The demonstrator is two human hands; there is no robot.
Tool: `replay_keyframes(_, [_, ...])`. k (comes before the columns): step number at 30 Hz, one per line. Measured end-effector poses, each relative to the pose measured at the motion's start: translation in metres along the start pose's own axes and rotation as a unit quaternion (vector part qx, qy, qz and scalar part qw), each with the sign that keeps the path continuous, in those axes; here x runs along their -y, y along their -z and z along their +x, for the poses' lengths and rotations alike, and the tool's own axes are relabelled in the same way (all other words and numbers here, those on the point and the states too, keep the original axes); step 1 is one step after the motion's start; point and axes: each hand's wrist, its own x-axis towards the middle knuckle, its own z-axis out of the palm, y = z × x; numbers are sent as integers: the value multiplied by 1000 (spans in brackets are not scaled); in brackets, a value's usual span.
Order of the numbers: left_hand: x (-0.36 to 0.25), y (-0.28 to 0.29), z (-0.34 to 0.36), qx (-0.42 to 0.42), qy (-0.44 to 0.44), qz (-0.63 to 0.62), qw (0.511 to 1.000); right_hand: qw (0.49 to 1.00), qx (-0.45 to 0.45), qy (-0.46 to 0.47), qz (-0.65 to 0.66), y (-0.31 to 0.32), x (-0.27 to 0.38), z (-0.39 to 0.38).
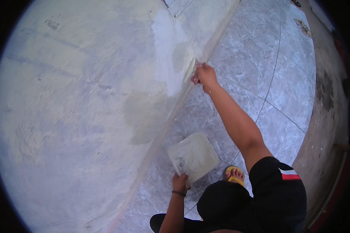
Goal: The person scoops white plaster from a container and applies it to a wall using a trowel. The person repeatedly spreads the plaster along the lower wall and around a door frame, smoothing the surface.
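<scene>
My right hand (pixel 207 76) is wrapped around the handle of a putty knife, low on the wall and close to the floor line. The putty knife's thin blade (pixel 190 70) lies against the plastered wall (pixel 85 128), at the lower edge of a bright white putty patch (pixel 165 48). In my left hand (pixel 180 181), nearer to me, is a squarish off-white putty tray (pixel 200 155), gripped at its near edge. Whitish material coats the tray's face, with thicker smears on its left side. A greyer, damp-looking patch (pixel 142 116) spreads over the wall between the white patch and me.
Grey marbled floor tiles (pixel 256 62) run along the wall's foot. My foot in a yellow flip-flop (pixel 235 176) stands close to the tray. A pale panel with a dark edge (pixel 177 7) is at the top. Rough concrete (pixel 322 128) borders the tiles on the right.
</scene>
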Motion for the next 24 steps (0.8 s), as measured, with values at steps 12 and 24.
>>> replay_keyframes(12, [3, 15, -15, 2, -3, -43, 999, 978, 189, 83, -13, -26, 46, -141])
replay_keyframes(24, [26, 39, -26, 0, -12, -28, 1000, 847, -93, 330, -405, -79, 98, -46])
